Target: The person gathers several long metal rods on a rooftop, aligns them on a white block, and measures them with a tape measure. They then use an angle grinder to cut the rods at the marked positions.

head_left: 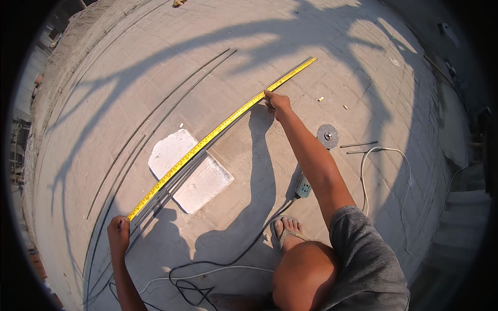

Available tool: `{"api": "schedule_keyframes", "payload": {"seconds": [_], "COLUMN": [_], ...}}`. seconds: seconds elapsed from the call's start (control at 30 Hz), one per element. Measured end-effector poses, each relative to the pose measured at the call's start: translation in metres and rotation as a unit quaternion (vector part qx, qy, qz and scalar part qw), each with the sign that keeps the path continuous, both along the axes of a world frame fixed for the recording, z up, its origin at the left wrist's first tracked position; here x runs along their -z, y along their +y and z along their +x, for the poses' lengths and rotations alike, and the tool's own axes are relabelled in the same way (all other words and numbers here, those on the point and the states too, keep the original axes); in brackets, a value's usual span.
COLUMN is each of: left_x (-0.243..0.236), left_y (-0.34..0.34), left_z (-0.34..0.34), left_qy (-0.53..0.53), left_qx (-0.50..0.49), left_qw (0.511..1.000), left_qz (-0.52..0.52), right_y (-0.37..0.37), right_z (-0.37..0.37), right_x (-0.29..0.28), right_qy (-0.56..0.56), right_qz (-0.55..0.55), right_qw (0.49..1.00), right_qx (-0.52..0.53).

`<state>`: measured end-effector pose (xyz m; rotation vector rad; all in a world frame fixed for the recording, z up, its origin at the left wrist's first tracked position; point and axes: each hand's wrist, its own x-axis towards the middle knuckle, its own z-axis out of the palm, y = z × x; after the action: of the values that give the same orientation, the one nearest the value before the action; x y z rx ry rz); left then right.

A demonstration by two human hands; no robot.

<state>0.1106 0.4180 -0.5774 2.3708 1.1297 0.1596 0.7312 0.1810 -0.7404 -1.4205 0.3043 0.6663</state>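
Observation:
A yellow tape measure (210, 136) is stretched from the lower left to the upper right, alongside thin metal rods (179, 182). The rods lie across a pale stone block (212, 181). At the tape's near end, my left hand (119, 234) is closed on it; whatever else sits inside that fist is hidden. My right hand (278, 103) pinches the tape farther up, where a rod runs along its edge, and the tape's far end sticks out beyond my fingers. I cannot tell whether the right hand also grips the rod.
Several long rods (155, 111) lie to the left on the paved ground. An angle grinder (304, 185) with a grey disc (328, 136) rests under my right forearm. Two short rod pieces (359, 144) lie beside a white cable (364, 179). A black cable (244, 250) curls near my sandalled foot (286, 228).

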Motion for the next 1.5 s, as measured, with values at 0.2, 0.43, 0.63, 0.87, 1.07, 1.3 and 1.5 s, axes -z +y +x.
{"api": "schedule_keyframes", "payload": {"seconds": [0.2,0.43,0.63,0.87,1.07,1.3,1.5], "left_x": [0.018,0.038,0.06,0.068,0.073,0.072,0.069], "left_y": [0.012,0.017,0.03,0.033,0.033,0.033,0.031], "left_z": [0.017,0.004,0.0,0.011,0.006,0.009,0.011], "left_qy": [0.001,0.016,0.053,0.082,0.046,0.047,0.052], "left_qx": [0.002,0.013,0.009,-0.023,-0.01,0.001,-0.014], "left_qw": [1.0,0.998,0.998,0.996,0.998,0.998,0.998], "left_qz": [0.018,0.054,0.038,0.027,0.039,0.029,0.015], "right_y": [-0.027,-0.026,-0.054,-0.055,-0.011,0.027,0.04], "right_z": [0.037,-0.03,-0.11,-0.117,-0.126,-0.109,-0.09], "right_x": [0.026,0.018,0.003,-0.013,-0.026,0.017,0.02], "right_qy": [-0.031,-0.013,-0.055,-0.255,0.021,0.112,0.106], "right_qz": [-0.033,0.029,-0.03,-0.087,-0.046,0.23,0.245], "right_qw": [0.999,0.998,0.988,0.929,0.97,0.963,0.961], "right_qx": [-0.025,-0.059,-0.143,-0.252,-0.236,-0.087,-0.067]}}
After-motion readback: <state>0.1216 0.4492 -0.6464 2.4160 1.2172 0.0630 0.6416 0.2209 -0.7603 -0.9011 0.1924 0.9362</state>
